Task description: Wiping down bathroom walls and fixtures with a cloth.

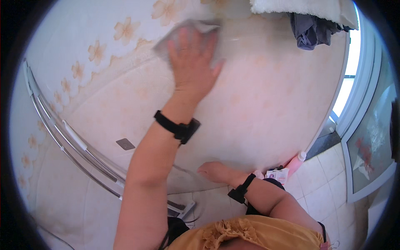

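Observation:
My left hand (193,62) presses a grey cloth (164,42) flat against the tiled wall (250,109). Its fingers are spread over the cloth, and both look blurred. A floral border (126,30) runs along the wall to the left of the cloth. Lower down, my right hand (215,172) hangs in front of the wall near waist height. It looks loosely curled, with its fingers mostly hidden, and nothing shows in it. Each wrist wears a black strap (170,123) with a small device.
Metal poles (59,125) lean along the left wall beside a grey adhesive plate (125,144). A white towel (303,11) and dark garment (309,32) hang at upper right. A pink bottle (295,164) and a package (277,176) stand low near the glass door (372,137).

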Demonstrator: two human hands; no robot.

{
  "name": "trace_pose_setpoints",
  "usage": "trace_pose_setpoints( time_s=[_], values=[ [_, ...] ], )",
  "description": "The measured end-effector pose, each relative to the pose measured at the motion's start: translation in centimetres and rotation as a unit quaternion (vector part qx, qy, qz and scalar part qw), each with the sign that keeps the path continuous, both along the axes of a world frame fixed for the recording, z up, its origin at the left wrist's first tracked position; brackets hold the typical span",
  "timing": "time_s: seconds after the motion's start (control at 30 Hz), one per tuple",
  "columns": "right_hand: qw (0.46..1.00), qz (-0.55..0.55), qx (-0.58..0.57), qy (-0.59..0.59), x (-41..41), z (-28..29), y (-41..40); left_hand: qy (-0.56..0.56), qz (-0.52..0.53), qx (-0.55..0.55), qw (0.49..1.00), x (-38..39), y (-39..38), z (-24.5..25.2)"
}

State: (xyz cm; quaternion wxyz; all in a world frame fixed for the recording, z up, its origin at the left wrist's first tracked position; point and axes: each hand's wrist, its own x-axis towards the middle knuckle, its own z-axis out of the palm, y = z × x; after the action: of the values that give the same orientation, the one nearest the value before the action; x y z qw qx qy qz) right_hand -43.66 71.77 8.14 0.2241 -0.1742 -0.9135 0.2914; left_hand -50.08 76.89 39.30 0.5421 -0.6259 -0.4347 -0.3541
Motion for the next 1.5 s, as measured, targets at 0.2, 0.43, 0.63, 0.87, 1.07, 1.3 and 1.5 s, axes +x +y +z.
trace_pose_setpoints(
  time_s=[0.2, 0.43, 0.63, 0.87, 1.07, 1.3, 1.5],
  values=[
    [0.966, -0.112, 0.108, 0.205, 1.6, 3.1, 1.2, 0.211, -0.093, -0.198, 0.953, 1.3, 0.0, -4.4],
    [0.900, -0.191, 0.023, 0.390, 4.9, 7.0, 1.0, 0.143, -0.175, -0.383, 0.896, -4.8, -4.8, -7.9],
    [0.817, -0.249, 0.113, 0.508, 7.2, 13.6, -1.8, -0.521, -0.429, -0.602, 0.428, -1.0, -10.4, -6.6],
    [0.713, -0.119, -0.199, 0.662, 9.2, 17.8, -3.6, -0.299, -0.380, -0.671, 0.562, 7.0, -9.0, -7.7],
    [0.719, -0.237, 0.029, 0.652, 15.3, 18.7, 3.0, 0.120, -0.169, -0.286, 0.936, 9.1, -4.8, -2.9],
    [0.738, -0.475, 0.378, 0.296, 15.4, 21.8, 9.7, 0.157, -0.202, -0.231, 0.939, 8.1, -0.8, -1.8],
    [0.731, -0.399, 0.480, 0.275, 18.6, 27.3, 12.2, 0.196, -0.169, -0.248, 0.934, 6.0, 0.8, -2.7]
  ],
)
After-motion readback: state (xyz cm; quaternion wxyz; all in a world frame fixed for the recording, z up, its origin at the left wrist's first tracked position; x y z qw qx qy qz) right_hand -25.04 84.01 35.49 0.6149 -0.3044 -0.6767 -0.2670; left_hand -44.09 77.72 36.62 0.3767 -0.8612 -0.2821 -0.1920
